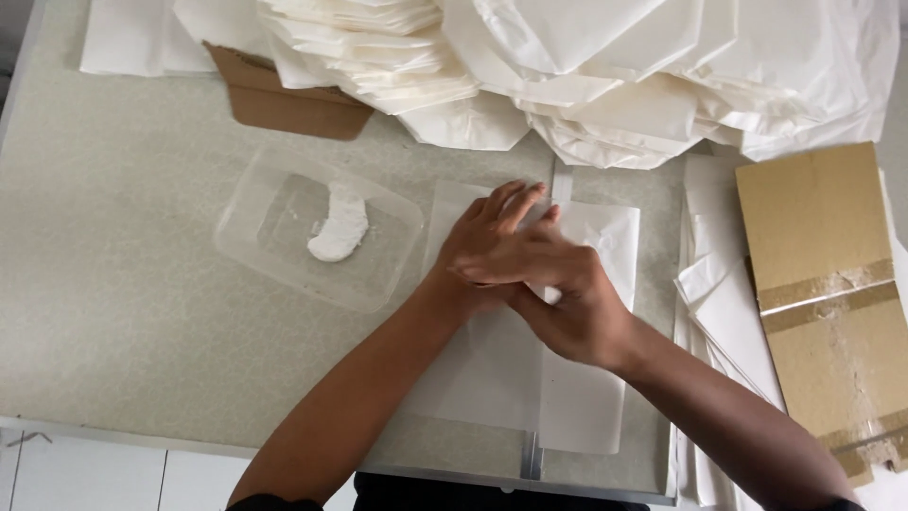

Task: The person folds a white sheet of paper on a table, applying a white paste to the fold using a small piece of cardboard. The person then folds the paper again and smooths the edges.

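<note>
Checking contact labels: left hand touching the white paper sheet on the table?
Touching. Head view shows the left hand pressed flat on the white paper sheet, no gap visible.

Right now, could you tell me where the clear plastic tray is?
The clear plastic tray sits on the table left of the left hand, below the brown cardboard piece.

We seem to be at a small hand-assembly workbench, the kind found in a packing workshop rather than a home. What tells us so is the pale speckled table (pixel 123 312) with a metal edge, heaped along its far side with a large pile of white paper bags (pixel 615 76), more flat sheets (pixel 719 293) stacked at the right, and pieces of brown cardboard (pixel 823 284) beside them. A clear plastic tray (pixel 274 203) holding a dab of white paste (pixel 339 225) sits on the table too.
</note>
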